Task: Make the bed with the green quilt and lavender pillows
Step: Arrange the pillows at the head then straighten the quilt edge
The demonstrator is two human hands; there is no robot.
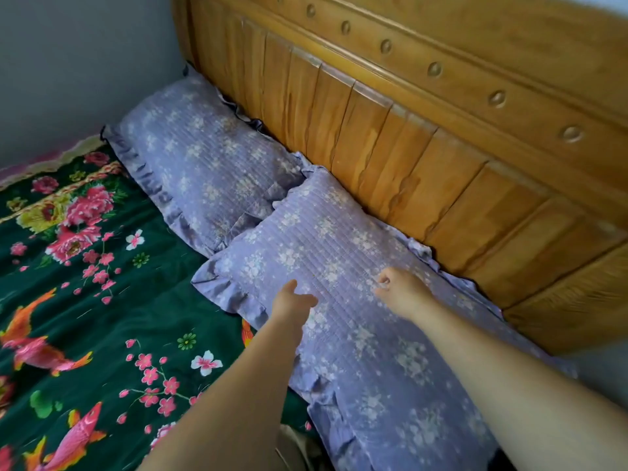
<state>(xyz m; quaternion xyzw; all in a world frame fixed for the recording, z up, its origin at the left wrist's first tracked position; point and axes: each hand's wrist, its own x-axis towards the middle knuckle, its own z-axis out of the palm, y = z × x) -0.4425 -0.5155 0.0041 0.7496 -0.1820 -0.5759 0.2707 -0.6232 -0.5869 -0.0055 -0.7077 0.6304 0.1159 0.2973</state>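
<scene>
While both hands worked over the near lavender pillow (343, 294), the far lavender pillow (200, 158) lay beside it along the wooden headboard (424, 130), their frilled ends overlapping where they met. The left hand (292, 300) rested on the near pillow close to its frilled front edge, fingers loosely extended and holding nothing. The right hand (397, 290) sat further up the same pillow, curled into a loose fist; whether it pinched any fabric could not be determined. The green quilt (85, 283) lay spread across the mattress, with the pillows' front edges lying over its upper margin.

Hazards, as judged from this position: a push toward the headboard could bunch the rear frill against the wood. A sideways stroke could drive the near pillow further onto its neighbour and skew the row. Dragging the front edge could wrinkle the quilt beneath it.
</scene>
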